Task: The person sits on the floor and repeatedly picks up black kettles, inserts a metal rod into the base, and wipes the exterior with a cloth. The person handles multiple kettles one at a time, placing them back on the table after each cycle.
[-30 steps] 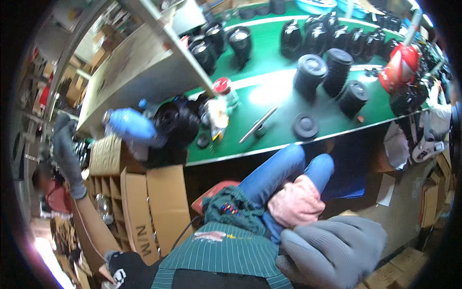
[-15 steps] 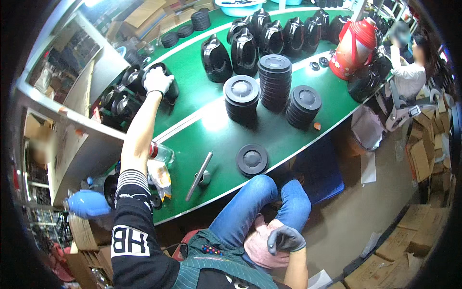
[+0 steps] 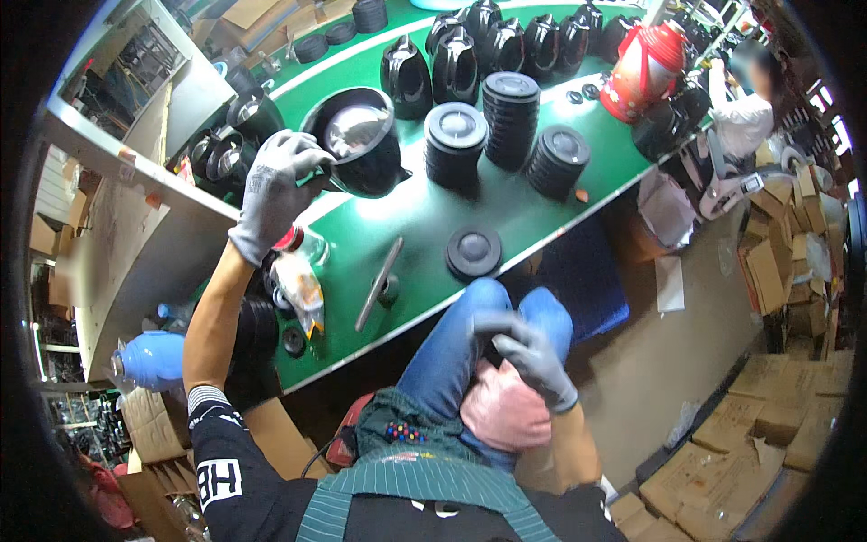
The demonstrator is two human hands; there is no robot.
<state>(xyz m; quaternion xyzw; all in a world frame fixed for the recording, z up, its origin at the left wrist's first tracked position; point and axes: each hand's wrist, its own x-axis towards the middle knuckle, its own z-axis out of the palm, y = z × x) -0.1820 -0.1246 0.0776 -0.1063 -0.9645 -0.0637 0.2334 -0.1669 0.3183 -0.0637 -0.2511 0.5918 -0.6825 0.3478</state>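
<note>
My left hand [image 3: 284, 181], in a grey work glove, is closed on the rim of a glossy black jug shell [image 3: 372, 163]. The shell is tilted so that its wide round mouth and shiny inside face me. It is raised over the green table. My right hand [image 3: 533, 357], also gloved, is above my lap near a pink cloth [image 3: 506, 406]. Its fingers are apart, slightly blurred, and nothing shows in them. On the table are stacks of round black discs [image 3: 457, 135], and a flat black disc [image 3: 473, 252] lies by the near edge.
More black jugs [image 3: 406, 81] stand along the back of the green table [image 3: 420, 289]. A red thermos flask [image 3: 643, 72] is at the far right. A metal bar on a stand [image 3: 379, 285], a red-lidded jar [image 3: 312, 244] and a plastic packet [image 3: 298, 289] sit nearer. Cardboard boxes [image 3: 722, 470] lie at right.
My left hand has come back toward me from the jugs at the left, bringing the black jug shell and tipping its mouth to me. My right hand has risen from the pink cloth, its fingers spreading.
</note>
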